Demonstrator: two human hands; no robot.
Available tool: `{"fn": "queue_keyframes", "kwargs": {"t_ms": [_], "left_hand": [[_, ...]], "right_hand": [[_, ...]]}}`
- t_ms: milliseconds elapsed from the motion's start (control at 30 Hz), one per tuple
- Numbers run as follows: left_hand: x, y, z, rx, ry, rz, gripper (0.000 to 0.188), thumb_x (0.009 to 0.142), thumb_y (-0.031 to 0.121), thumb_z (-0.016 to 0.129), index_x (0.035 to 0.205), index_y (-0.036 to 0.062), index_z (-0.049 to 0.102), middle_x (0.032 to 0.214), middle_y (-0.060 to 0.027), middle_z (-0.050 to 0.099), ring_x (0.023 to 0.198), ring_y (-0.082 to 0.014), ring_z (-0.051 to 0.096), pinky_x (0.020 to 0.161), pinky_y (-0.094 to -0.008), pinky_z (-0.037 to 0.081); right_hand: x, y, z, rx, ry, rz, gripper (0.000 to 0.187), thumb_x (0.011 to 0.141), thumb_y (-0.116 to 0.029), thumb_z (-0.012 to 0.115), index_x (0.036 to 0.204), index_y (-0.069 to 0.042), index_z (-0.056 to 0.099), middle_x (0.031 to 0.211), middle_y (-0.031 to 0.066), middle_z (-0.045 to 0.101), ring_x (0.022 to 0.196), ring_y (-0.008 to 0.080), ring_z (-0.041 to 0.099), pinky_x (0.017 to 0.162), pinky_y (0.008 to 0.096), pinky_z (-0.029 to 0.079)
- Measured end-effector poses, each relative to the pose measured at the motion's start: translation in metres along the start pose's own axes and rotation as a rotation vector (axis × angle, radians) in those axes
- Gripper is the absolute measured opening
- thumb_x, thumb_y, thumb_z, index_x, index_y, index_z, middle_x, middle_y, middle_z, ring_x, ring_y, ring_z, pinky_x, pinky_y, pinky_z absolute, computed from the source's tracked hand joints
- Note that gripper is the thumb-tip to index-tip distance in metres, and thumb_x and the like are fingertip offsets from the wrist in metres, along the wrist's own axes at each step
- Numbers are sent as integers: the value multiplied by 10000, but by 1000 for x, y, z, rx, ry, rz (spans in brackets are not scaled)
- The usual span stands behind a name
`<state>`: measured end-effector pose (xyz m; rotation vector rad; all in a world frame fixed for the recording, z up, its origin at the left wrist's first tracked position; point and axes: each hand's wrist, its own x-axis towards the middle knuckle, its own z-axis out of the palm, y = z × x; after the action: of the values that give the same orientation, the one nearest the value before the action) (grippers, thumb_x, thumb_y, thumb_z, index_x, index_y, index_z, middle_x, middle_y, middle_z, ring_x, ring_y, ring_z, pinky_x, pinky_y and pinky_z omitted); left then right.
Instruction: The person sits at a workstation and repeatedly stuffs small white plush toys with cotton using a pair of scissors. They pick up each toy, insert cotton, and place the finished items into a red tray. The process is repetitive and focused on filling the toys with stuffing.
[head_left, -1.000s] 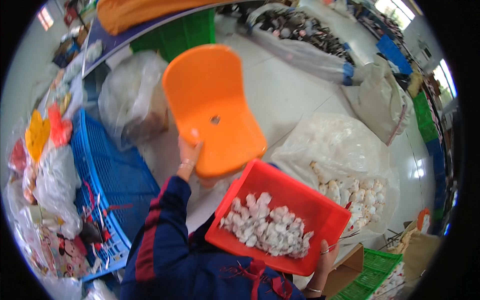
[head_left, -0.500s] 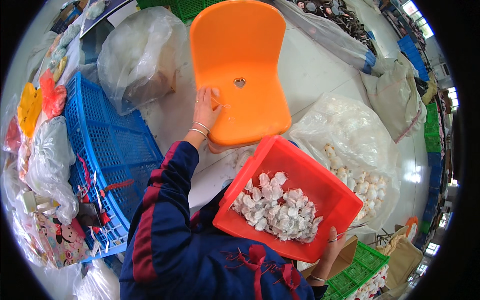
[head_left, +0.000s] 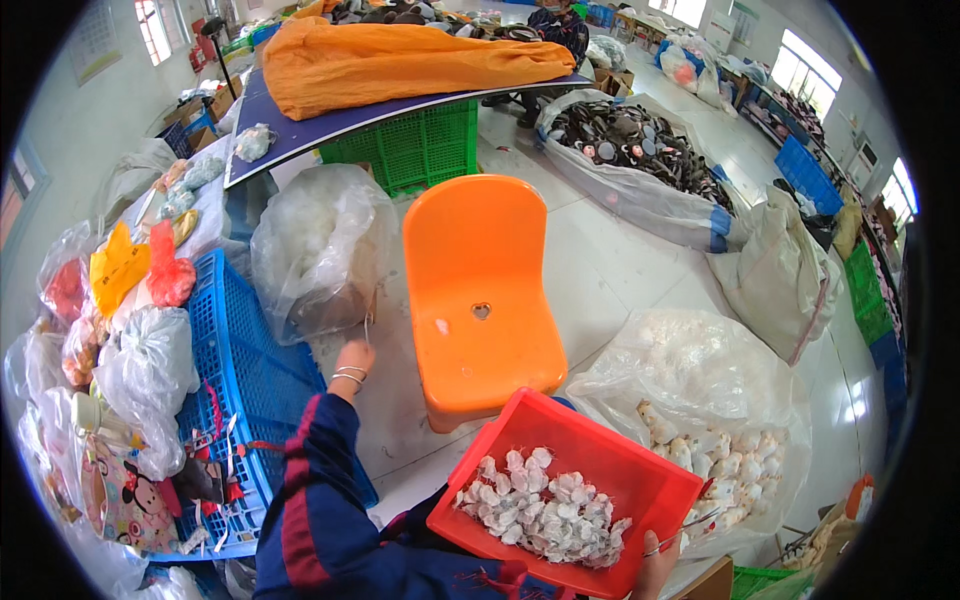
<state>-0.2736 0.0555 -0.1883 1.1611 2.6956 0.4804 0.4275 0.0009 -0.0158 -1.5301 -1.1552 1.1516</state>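
Note:
A red plastic bin [head_left: 655,480] lies tilted across my lap, with a heap of small whitish fabric pieces [head_left: 550,510] inside. My right hand [head_left: 657,568] grips its right rim, and a thin metal tool [head_left: 700,517] sticks out beside the fingers. My left hand [head_left: 354,357] is stretched out left of the orange chair [head_left: 485,345], just below a clear plastic bag [head_left: 325,245] of white fluffy stuff. Its fingers look closed, and a thin pale strip rises from them; what it is I cannot make out. One small pale bit [head_left: 442,326] sits on the chair seat.
On the left stands a blue crate [head_left: 240,370] beside bagged items. A large clear bag [head_left: 690,370] with white-and-tan plush pieces lies right of the chair. Behind are a green crate [head_left: 410,145], a table with orange cloth [head_left: 400,65] and a sack of dark pieces [head_left: 640,140].
My left hand has left the chair seat and moved left toward the clear bag. The view has tilted up, showing more of the room. My right hand stays on the bin.

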Motion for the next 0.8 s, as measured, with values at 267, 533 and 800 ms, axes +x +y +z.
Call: {"fn": "queue_keyframes", "kwargs": {"t_ms": [267, 533, 800], "left_hand": [[48, -32, 40, 6, -173, -10, 365, 794, 330, 672, 949, 12, 762, 1025, -248, 719, 1008, -430, 678, 914, -493, 540], [118, -38, -23, 122, 234, -108, 475, 833, 231, 690, 1267, 59, 601, 1281, -155, 599, 1206, -367, 563, 968, -485, 527], [166, -75, -17, 336, 106, -45, 426, 882, 208, 656, 1294, 109, 612, 1329, -60, 607, 1311, -273, 532, 1033, -546, 447]], "right_hand": [[-1, -20, -8, -159, -18, -51, 649, 962, -204, 713, 1492, 40, 427, 1370, 159, 591, 1177, 277, 582, 1020, 392, 482], [-6, -19, -24, -192, 76, 125, 649, 971, -164, 697, 1517, 10, 392, 1394, 183, 568, 1160, 287, 600, 977, 404, 525], [8, -19, -52, -548, 143, 91, 728, 928, -192, 758, 1512, 29, 385, 1380, 198, 570, 1182, 292, 588, 999, 404, 509]]}}
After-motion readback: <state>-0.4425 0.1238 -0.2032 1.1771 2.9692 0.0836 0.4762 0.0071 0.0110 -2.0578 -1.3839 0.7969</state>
